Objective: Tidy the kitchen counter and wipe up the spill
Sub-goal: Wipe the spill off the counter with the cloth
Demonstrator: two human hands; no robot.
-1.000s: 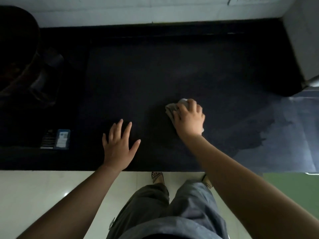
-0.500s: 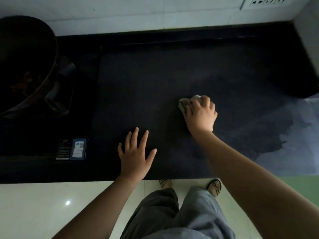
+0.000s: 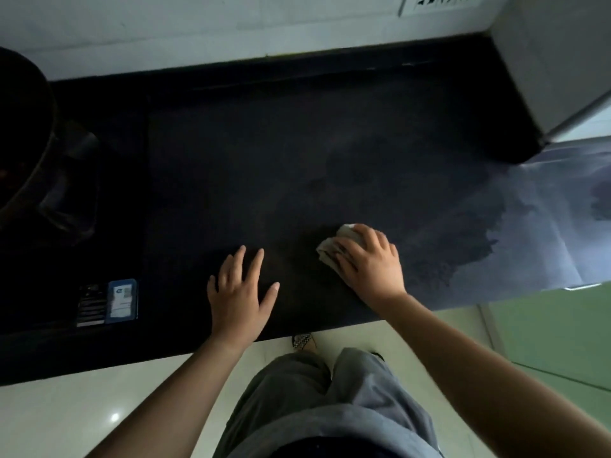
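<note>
My right hand presses a crumpled pale cloth onto the dark counter, near its front edge. Only the cloth's left part shows past my fingers. A wet patch with a ragged edge lies on the counter just right of that hand. My left hand rests flat on the counter with fingers spread, holding nothing, a hand's width left of the cloth.
A large dark pot stands on a stove at the far left, with a blue label on the stove's front. A grey appliance fills the back right corner. A wall socket is above the counter. Pale floor lies below the counter edge.
My right hand has dragged the cloth toward me and the counter's front edge. The left hand stays flat in about the same spot. The view has shifted slightly.
</note>
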